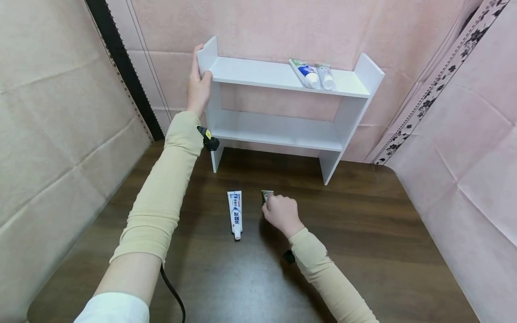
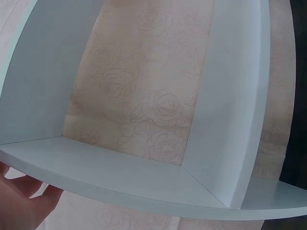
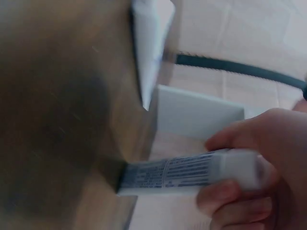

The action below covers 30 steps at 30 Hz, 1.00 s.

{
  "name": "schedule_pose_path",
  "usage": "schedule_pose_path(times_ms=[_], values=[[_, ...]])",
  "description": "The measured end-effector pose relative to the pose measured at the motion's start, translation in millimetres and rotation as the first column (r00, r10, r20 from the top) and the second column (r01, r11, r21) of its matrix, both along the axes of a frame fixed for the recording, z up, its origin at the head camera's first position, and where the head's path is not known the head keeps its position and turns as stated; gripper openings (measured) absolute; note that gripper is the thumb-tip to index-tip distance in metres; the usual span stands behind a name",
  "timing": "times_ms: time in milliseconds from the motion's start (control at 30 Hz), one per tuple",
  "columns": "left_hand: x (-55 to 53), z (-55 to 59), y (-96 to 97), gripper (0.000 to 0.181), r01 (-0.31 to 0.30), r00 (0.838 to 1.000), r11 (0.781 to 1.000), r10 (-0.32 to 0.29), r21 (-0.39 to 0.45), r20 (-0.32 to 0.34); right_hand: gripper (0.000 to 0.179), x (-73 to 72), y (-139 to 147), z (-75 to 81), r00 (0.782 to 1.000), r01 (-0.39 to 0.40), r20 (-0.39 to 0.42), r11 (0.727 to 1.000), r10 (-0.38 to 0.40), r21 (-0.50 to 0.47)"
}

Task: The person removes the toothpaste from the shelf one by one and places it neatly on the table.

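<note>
My left hand (image 1: 199,92) holds the upper left side panel of a white two-tier shelf (image 1: 278,128). Its fingers (image 2: 29,194) lie along the panel's outer side in the left wrist view. Over the table, my right hand (image 1: 283,215) grips a toothpaste tube (image 3: 168,173) by its white cap end, the flat end pointing away from the palm. Most of this tube is hidden by the hand in the head view. To its left lies a white and blue toothpaste tube (image 1: 235,211), cap toward me. Two more tubes, one green, white and blue (image 1: 304,73), one pale (image 1: 325,77), rest on the top board.
The shelf stands at the back of the dark wooden table (image 1: 242,278). Pinkish cloth (image 1: 258,27) hangs behind it, with cloth walls at both sides. A black cable (image 1: 173,291) runs beneath my left forearm.
</note>
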<state>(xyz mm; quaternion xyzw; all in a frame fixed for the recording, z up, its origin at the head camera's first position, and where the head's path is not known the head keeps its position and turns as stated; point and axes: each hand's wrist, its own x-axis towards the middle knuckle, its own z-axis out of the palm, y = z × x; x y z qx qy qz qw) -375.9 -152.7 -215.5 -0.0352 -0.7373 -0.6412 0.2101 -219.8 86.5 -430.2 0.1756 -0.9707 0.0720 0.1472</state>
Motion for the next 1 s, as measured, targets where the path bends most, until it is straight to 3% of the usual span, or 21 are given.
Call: schedule_pose_path(times_ms=[133,433,567,700,1000], values=[[-0.7,-0.5,-1.0,0.063,-0.003,1.000,1.000,0.003,-0.007,0.000,0.019,7.2,-8.2,-12.4,1.000,-0.005,0.030,0.997,0.003,0.083],[-0.1,0.2,-1.0,0.063,0.001,1.000,1.000,-0.001,-0.009,0.004,0.033,15.6,-12.1,-31.6,0.996,-0.022,0.089,0.988,0.009,0.150],[-0.6,0.7,-0.2,0.063,0.005,1.000,1.000,-0.005,-0.002,0.000,0.032,14.9,-9.4,-33.7,0.995,-0.019,0.104,0.993,0.007,0.115],[-1.3,1.4,-0.1,0.064,0.006,1.000,1.000,-0.006,0.009,-0.005,0.029,11.0,-5.1,-33.6,0.986,-0.022,0.169,0.998,0.012,0.061],[-3.2,-0.6,-0.2,0.064,0.003,1.000,1.000,-0.003,0.005,0.004,0.026,0.9,10.4,-21.4,0.940,-0.047,0.337,0.998,0.056,-0.036]])
